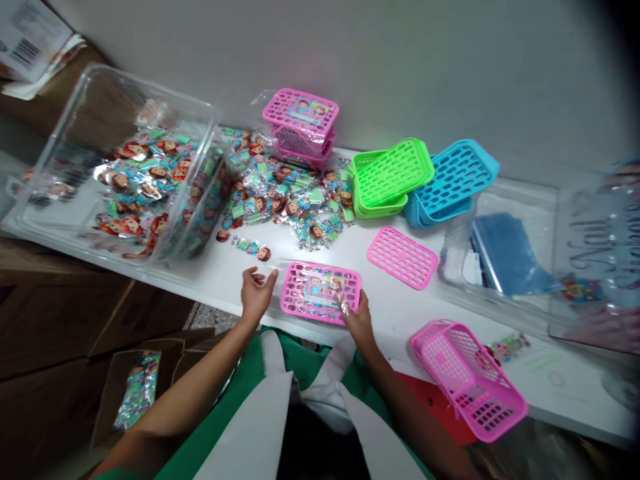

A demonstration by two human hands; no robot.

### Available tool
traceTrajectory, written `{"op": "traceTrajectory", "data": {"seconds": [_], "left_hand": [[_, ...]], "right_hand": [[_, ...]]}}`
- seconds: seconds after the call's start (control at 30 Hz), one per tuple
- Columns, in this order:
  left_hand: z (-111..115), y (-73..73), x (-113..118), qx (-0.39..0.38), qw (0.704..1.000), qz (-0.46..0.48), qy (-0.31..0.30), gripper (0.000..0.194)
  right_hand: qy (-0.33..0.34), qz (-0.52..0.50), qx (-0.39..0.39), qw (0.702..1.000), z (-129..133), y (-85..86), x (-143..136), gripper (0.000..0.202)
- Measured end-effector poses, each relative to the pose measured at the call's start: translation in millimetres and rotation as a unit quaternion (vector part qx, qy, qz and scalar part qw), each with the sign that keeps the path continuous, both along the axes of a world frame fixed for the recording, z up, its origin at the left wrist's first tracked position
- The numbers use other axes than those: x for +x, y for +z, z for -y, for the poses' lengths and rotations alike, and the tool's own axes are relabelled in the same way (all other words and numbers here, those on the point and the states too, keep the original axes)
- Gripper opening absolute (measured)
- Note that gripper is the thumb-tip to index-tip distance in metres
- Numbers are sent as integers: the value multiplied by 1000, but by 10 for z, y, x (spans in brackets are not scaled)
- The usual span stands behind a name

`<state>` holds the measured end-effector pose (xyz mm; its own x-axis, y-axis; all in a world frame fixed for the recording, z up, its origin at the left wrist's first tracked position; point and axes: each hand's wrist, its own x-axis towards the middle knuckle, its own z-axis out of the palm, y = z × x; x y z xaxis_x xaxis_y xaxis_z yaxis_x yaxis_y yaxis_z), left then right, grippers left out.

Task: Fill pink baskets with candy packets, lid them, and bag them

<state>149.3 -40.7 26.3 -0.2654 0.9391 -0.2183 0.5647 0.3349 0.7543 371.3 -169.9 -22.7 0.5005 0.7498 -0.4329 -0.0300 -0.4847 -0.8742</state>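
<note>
A pink basket [295, 305] with a holed lid and a small picture card lies in a clear plastic bag on the white table, in front of my body. My right hand [359, 319] grips its right end, thumb on top. At the bag's loose left end is my left hand [257, 293], its fingers curved with thumb and forefinger apart, seemingly holding nothing. Just beyond it lies one small doll-figure packet [251, 249]. A loose pink lid [403, 258] rests to the right of the bagged basket.
Many doll packets [295, 200] are heaped behind, beside a clear bin [187, 120] at left. Stacked pink baskets [303, 143], green baskets [380, 207] and blue baskets [440, 212] line the wall. Pink baskets [470, 380] overhang the front edge; a clear tray [535, 190] holds plastic bags [510, 253].
</note>
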Motion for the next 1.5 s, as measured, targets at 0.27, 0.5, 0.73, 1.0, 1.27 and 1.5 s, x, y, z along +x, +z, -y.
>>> {"op": "traceTrajectory", "data": {"seconds": [0.27,0.5,0.73,1.0,1.27,1.5], "left_hand": [[294,76,556,219,796,-171,-538,52],[373,-134,699,190,741,-236,-599,61],[365,-134,685,191,735,-241,-604,62],[360,19,913,195,731,-243,-607,64],[465,-72,1070,185,692,-252,-651,72],[468,-63,1066,179,699,-233,-653,69]], "right_hand": [[-77,-26,18,997,5,20,287,49],[-120,-28,48,991,-169,72,425,37],[-34,-120,-2,992,-273,-153,668,42],[-36,-192,13,981,-22,-39,635,48],[18,-94,27,995,17,109,488,45],[66,-5,16,998,16,93,480,41]]}}
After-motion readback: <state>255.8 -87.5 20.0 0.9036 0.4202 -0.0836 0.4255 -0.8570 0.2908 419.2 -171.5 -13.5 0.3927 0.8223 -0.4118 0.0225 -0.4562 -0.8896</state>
